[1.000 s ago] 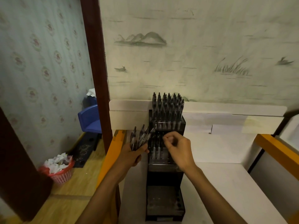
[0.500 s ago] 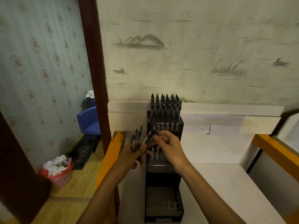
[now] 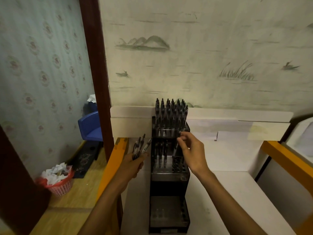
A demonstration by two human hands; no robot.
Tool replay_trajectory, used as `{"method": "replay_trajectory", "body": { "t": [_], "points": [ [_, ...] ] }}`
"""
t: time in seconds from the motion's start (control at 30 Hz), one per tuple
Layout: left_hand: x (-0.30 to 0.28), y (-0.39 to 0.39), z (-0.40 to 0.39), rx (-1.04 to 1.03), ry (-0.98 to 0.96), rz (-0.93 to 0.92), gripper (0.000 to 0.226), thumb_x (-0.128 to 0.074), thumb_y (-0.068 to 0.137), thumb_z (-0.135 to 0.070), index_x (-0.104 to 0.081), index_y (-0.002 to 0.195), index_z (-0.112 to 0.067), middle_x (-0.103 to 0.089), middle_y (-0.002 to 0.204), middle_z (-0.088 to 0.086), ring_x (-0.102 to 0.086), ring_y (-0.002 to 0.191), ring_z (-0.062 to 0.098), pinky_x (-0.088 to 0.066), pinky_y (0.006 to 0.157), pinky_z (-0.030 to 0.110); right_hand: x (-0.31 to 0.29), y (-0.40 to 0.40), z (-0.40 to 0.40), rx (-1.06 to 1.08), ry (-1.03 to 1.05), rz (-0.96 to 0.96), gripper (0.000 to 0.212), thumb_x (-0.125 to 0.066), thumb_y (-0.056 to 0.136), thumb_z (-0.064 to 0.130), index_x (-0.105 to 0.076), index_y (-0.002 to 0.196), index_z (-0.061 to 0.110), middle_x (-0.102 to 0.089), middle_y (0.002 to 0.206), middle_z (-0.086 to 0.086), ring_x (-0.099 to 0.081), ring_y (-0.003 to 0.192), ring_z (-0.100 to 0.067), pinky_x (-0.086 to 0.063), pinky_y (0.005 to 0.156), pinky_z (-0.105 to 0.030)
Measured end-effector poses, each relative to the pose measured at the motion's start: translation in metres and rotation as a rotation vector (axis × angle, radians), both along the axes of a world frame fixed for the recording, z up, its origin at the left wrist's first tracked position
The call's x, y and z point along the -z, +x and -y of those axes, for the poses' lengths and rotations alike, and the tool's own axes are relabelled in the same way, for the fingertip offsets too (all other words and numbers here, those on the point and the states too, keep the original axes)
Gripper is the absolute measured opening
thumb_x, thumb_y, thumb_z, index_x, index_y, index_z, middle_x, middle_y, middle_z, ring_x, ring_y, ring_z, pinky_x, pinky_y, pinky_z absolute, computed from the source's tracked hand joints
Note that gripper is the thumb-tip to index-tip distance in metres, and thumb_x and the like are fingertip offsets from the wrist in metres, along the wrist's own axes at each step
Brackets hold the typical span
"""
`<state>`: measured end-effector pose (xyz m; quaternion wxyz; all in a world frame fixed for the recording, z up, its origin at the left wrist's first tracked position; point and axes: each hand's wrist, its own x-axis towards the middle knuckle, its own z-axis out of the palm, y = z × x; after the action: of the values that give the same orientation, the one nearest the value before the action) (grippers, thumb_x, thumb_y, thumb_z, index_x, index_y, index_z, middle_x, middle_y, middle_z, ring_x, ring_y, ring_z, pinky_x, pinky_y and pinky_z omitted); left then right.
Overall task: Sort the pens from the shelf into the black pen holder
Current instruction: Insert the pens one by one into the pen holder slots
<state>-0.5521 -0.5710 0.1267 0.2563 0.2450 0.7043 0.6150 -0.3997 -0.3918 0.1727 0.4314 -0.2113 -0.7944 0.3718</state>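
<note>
The black tiered pen holder (image 3: 169,184) stands on the white shelf (image 3: 237,197). Its top tier is packed with dark pens (image 3: 171,114). Three pens (image 3: 160,155) stand at the left of the middle tier, beside empty holes (image 3: 177,165). The bottom tier (image 3: 169,214) holds none. My left hand (image 3: 133,165) grips a bundle of pens (image 3: 141,146) just left of the holder. My right hand (image 3: 191,150) pinches one pen (image 3: 175,148), held upright over the right side of the middle tier.
An orange shelf edge (image 3: 111,167) runs under my left arm. A red basket of crumpled paper (image 3: 57,180) and a blue chair (image 3: 90,126) stand on the wooden floor to the left. An orange rail (image 3: 284,160) borders the right side.
My right hand went to the bundle in my left hand, took one pen, and has moved right with it to the middle tier. The left hand stayed put.
</note>
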Motion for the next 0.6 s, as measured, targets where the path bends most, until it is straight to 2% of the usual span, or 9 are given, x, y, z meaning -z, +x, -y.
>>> {"method": "replay_trajectory", "body": {
  "t": [0.07, 0.13, 0.23, 0.33, 0.43, 0.53, 0.6],
  "points": [
    [-0.001, 0.0, 0.001, 0.004, 0.026, 0.018, 0.034, -0.063, 0.096, -0.033, -0.057, 0.07, -0.013, -0.051, 0.048, -0.004, -0.04, 0.037, 0.006, -0.031, 0.037, 0.02, 0.004, -0.002, 0.0, 0.014, 0.008, 0.032, 0.022, -0.064, 0.095, 0.021, -0.065, 0.116, 0.024, -0.064, 0.09, 0.024, -0.059, 0.089, 0.014, -0.042, 0.074, 0.002],
    [-0.003, 0.0, 0.001, 0.004, 0.027, 0.03, 0.036, -0.063, 0.097, -0.034, -0.057, 0.069, -0.011, -0.051, 0.049, -0.003, -0.039, 0.037, 0.007, -0.031, 0.037, 0.02, 0.008, -0.004, 0.0, 0.026, 0.0, 0.055, 0.023, -0.064, 0.095, 0.021, -0.065, 0.118, 0.022, -0.062, 0.09, 0.025, -0.058, 0.09, 0.018, -0.041, 0.073, 0.003],
    [-0.003, 0.0, 0.003, -0.003, 0.025, 0.021, 0.037, -0.062, 0.096, -0.036, -0.064, 0.081, -0.002, -0.053, 0.061, 0.007, -0.041, 0.041, 0.01, -0.033, 0.04, 0.022, 0.015, -0.007, 0.002, 0.029, 0.021, 0.101, 0.025, -0.064, 0.095, 0.021, -0.065, 0.119, 0.021, -0.062, 0.091, 0.022, -0.06, 0.086, 0.015, -0.041, 0.074, 0.003],
    [-0.003, 0.004, 0.006, 0.015, 0.065, -0.03, 0.04, -0.059, 0.098, -0.038, -0.065, 0.101, 0.002, -0.055, 0.067, 0.008, -0.043, 0.044, 0.009, -0.035, 0.042, 0.022, 0.024, -0.009, 0.004, 0.049, 0.076, 0.192, 0.022, -0.063, 0.095, 0.023, -0.065, 0.117, 0.021, -0.065, 0.094, 0.016, -0.059, 0.083, 0.008, -0.041, 0.072, 0.001],
    [-0.005, 0.007, 0.008, 0.019, 0.077, -0.071, 0.037, -0.056, 0.098, -0.039, -0.067, 0.105, -0.005, -0.055, 0.065, 0.004, -0.043, 0.045, 0.008, -0.035, 0.042, 0.021, 0.035, -0.01, 0.006, 0.044, 0.104, 0.313, 0.014, -0.063, 0.096, 0.022, -0.065, 0.109, 0.021, -0.069, 0.097, 0.008, -0.062, 0.085, -0.003, -0.039, 0.07, -0.001],
    [-0.005, 0.009, 0.008, 0.023, 0.04, -0.09, 0.034, -0.055, 0.1, -0.038, -0.068, 0.105, -0.007, -0.056, 0.061, -0.003, -0.045, 0.046, 0.006, -0.036, 0.043, 0.02, 0.039, -0.011, 0.007, 0.072, 0.122, 0.332, 0.013, -0.061, 0.096, 0.023, -0.065, 0.109, 0.022, -0.07, 0.098, 0.007, -0.058, 0.08, 0.001, -0.039, 0.066, 0.0],
    [-0.005, 0.011, 0.008, 0.024, 0.015, -0.087, 0.031, -0.054, 0.1, -0.037, -0.067, 0.105, -0.009, -0.055, 0.058, -0.005, -0.045, 0.046, 0.005, -0.036, 0.043, 0.019, 0.039, -0.011, 0.006, 0.082, 0.148, 0.336, 0.013, -0.061, 0.097, 0.024, -0.066, 0.109, 0.021, -0.071, 0.098, 0.006, -0.062, 0.081, -0.002, -0.043, 0.07, -0.005]
  ]
}}
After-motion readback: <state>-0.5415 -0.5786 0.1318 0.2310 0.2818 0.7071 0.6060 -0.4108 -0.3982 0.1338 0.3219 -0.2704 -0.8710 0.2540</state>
